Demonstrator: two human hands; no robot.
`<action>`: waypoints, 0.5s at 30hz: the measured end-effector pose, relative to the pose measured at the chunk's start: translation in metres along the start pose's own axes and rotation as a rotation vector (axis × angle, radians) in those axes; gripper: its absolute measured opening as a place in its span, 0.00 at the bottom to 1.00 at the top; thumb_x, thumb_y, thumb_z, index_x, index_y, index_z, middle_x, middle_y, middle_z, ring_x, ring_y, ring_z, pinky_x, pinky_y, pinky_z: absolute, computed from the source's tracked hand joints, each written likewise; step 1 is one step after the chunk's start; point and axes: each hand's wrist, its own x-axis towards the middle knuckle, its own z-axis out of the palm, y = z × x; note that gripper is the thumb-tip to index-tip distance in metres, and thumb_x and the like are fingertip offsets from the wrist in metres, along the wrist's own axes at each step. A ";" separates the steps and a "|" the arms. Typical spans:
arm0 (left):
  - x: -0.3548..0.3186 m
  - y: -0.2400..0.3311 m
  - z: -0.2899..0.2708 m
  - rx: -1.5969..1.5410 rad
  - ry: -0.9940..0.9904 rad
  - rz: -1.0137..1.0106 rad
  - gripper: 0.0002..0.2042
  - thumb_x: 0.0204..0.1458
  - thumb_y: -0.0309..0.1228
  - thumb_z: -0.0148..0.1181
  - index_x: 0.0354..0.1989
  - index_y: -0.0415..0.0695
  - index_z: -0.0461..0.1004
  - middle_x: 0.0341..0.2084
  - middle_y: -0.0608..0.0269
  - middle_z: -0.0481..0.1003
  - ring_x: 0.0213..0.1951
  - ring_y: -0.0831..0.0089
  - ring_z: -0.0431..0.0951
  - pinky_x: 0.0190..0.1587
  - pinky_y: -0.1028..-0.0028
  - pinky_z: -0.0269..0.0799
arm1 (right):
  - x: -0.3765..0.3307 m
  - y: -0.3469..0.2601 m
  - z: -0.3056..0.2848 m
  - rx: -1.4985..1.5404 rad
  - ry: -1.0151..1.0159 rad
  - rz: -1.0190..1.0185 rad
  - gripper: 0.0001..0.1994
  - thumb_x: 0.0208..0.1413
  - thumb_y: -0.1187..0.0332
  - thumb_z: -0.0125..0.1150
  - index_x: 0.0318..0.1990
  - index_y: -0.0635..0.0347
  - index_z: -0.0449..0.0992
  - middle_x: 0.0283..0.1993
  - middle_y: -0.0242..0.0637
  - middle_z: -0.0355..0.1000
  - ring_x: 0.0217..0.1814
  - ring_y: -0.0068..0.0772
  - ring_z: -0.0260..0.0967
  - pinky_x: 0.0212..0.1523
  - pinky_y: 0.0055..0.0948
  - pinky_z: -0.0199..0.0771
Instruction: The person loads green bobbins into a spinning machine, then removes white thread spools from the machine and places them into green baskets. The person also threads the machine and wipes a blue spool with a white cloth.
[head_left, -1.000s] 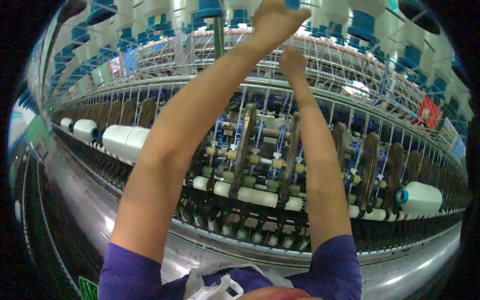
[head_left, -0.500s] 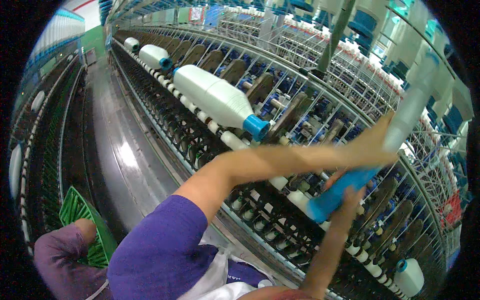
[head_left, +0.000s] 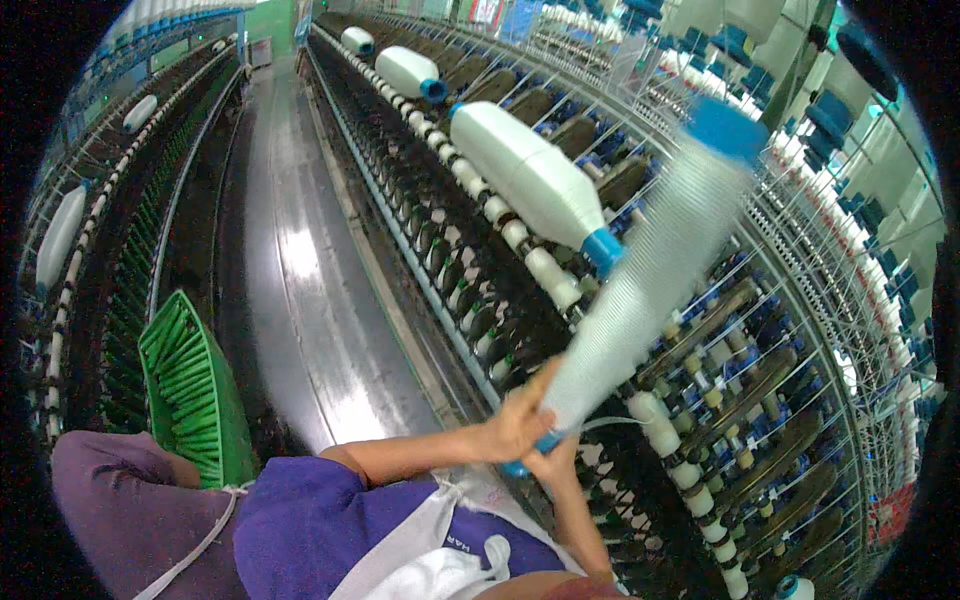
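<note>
Left hand (head_left: 517, 424) in a curl, right hand (head_left: 555, 463) just beside it, apparently likewise.

Textile spinning mill: long machine rows (head_left: 745, 400) flanking aisle (head_left: 285, 190), large white yarn packages (head_left: 525, 170), blue-ended spools (head_left: 830, 113) overhead.

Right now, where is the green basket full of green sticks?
In the head view, the green basket full of green sticks is at the lower left, above and left of the purple sleeve, left of the shiny floor.
</note>
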 end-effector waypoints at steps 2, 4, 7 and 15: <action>-0.004 0.009 -0.013 0.341 0.281 -0.168 0.26 0.63 0.41 0.37 0.61 0.32 0.55 0.55 0.46 0.65 0.54 0.59 0.68 0.58 0.68 0.59 | 0.028 -0.018 0.011 -0.062 -0.165 0.013 0.37 0.32 0.63 0.69 0.55 0.64 0.63 0.50 0.44 0.69 0.50 0.35 0.68 0.50 0.35 0.68; -0.003 0.016 -0.024 0.078 0.428 -0.399 0.27 0.63 0.46 0.27 0.56 0.35 0.60 0.45 0.46 0.73 0.44 0.57 0.76 0.50 0.65 0.70 | 0.049 -0.033 0.024 -0.183 -0.230 -0.057 0.38 0.35 0.62 0.67 0.58 0.61 0.59 0.49 0.47 0.69 0.50 0.40 0.69 0.50 0.35 0.68; 0.009 0.019 -0.036 -0.229 0.665 -0.375 0.25 0.63 0.47 0.30 0.49 0.36 0.65 0.42 0.48 0.75 0.38 0.64 0.79 0.43 0.68 0.74 | 0.067 -0.049 0.041 -0.222 -0.309 0.094 0.33 0.37 0.63 0.65 0.54 0.63 0.62 0.41 0.46 0.71 0.42 0.41 0.72 0.42 0.36 0.71; -0.023 -0.006 -0.099 0.737 0.092 -0.202 0.06 0.56 0.30 0.53 0.33 0.40 0.71 0.20 0.58 0.72 0.21 0.64 0.73 0.27 0.66 0.69 | 0.088 -0.066 0.040 -0.688 -0.169 0.092 0.31 0.40 0.61 0.66 0.52 0.64 0.62 0.35 0.54 0.72 0.36 0.57 0.72 0.39 0.46 0.71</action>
